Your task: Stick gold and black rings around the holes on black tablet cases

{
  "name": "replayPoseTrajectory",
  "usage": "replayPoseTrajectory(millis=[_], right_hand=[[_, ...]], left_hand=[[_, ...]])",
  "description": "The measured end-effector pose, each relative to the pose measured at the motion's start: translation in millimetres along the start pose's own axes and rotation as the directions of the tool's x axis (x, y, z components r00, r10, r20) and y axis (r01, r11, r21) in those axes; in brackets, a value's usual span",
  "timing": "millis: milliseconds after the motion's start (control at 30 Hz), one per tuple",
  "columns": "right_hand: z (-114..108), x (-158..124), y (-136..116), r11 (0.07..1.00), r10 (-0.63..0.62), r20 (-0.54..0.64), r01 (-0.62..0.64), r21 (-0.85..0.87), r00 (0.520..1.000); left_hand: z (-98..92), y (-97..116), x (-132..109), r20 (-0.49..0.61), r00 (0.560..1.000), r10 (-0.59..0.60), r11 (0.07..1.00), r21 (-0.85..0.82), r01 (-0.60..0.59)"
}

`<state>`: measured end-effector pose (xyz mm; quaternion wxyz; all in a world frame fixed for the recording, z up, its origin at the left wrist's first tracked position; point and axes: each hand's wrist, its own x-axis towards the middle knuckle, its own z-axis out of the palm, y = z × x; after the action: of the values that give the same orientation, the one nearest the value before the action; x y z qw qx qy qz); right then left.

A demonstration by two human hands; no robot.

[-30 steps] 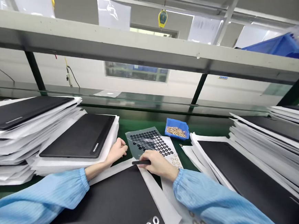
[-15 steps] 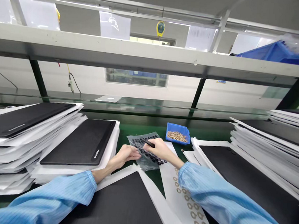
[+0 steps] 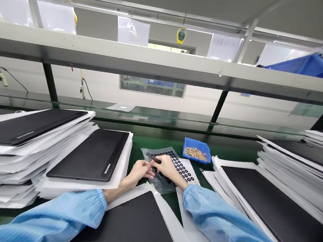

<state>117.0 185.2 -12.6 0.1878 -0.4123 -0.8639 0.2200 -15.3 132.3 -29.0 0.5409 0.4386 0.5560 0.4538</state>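
While the right hand (image 3: 166, 168) is clamped on a slim black tool (image 3: 153, 158) by its fingertips, the left hand (image 3: 141, 171) sits close against it with bent fingers; whether the left grips anything cannot be told. Both are over a clear film (image 3: 164, 187) on the green bench (image 3: 166, 136), and they hide part of it. A white sheet (image 3: 187, 162) lies at the film's right, dotted with rows of black rings (image 3: 184, 172); the right forearm blocks the view of its lower part. Just beyond, a small blue bin (image 3: 208, 156) holds tan-coloured rings (image 3: 195, 153). Nearest the wearer, a black tablet (image 3: 133, 223) rests on white wrapping (image 3: 170, 222), partly covered by the left blue sleeve (image 3: 67, 214). Close by the left wrist, another tablet marked POSITIVO (image 3: 87, 154) lies on a wrapped pile, with a taller stack (image 3: 61, 143) to its left. More dark panels and white wrapping crowd the right side in a low pile (image 3: 272, 204) and a higher stack (image 3: 291, 176) behind it. Across the space above runs a long pale shelf (image 3: 166, 60), a blue container (image 3: 297, 66) at its right end.
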Motion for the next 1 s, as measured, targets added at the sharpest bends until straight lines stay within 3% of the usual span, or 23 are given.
replayPoseTrajectory(millis=[267, 533, 667, 800, 900, 1000], right_hand=[[2.4, 1.4, -0.3, 0.996, 0.074, 0.035, -0.076, 0.047, 0.997], [2.4, 2.2, 8.0, 0.983, 0.106, -0.005, -0.104, 0.151, 0.994], [-6.8, 2.6, 10.7, 0.967, 0.104, -0.005, -0.100, 0.233, 0.995], [-22.6, 0.0, 3.6, 0.941, 0.090, 0.008, -0.088, 0.326, 0.996], [-37.6, -16.9, -11.7, 0.911, 0.073, 0.027, -0.078, 0.404, 0.997], [-49.9, -57.0, -27.8, 0.872, 0.094, 0.066, -0.114, 0.477, 0.993]], left_hand=[[-2.2, -6.1, 5.5, 0.006, 1.000, 0.004, 0.999, 0.044, -0.004], [-2.9, -4.1, 1.8, 0.000, 1.000, 0.026, 0.992, 0.126, -0.026], [-4.6, -3.3, -0.7, -0.084, 0.995, 0.053, 0.968, 0.249, -0.030], [-9.7, -4.4, 4.3, -0.191, 0.969, 0.158, 0.910, 0.409, -0.068], [-14.2, 0.1, 4.0, -0.208, 0.942, 0.262, 0.845, 0.520, -0.121], [-13.8, 9.1, -15.7, -0.135, 0.930, 0.341, 0.772, 0.605, -0.195]])
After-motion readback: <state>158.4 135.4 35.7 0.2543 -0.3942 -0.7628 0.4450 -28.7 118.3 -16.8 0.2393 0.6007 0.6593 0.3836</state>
